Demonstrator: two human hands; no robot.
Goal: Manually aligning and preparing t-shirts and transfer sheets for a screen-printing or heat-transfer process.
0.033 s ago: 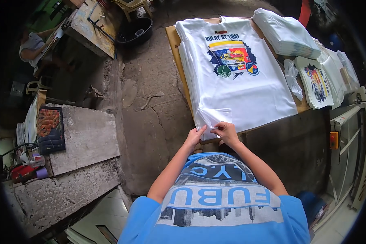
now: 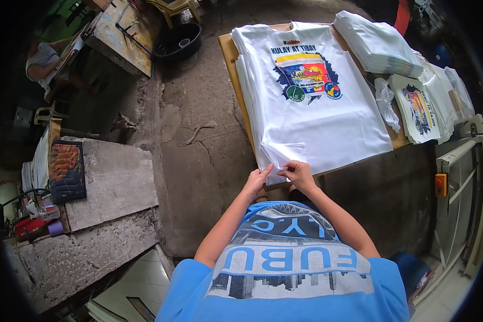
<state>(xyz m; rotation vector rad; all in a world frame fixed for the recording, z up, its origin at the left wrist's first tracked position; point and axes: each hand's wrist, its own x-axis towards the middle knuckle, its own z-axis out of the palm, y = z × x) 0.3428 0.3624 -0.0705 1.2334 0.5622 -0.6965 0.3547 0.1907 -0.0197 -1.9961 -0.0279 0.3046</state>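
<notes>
A white T-shirt (image 2: 333, 126) with a colourful print on its chest lies flat on top of a thick stack of white shirts. Its near left corner is folded up and over, so the layers beneath show. My left hand (image 2: 257, 180) is closed on the shirt edges at that corner, thumb on top. Just to the right, my right hand (image 2: 299, 174) pinches the hem between thumb and fingers. How many layers each hand holds cannot be made out.
The stack rests on a wooden board (image 2: 229, 53). To its right are a folded white pile (image 2: 378, 45), a crumpled plastic bag (image 2: 385, 102) and more printed shirts (image 2: 417, 110). A black basin (image 2: 180, 44) stands far left, near a person in a grey top (image 2: 40, 64).
</notes>
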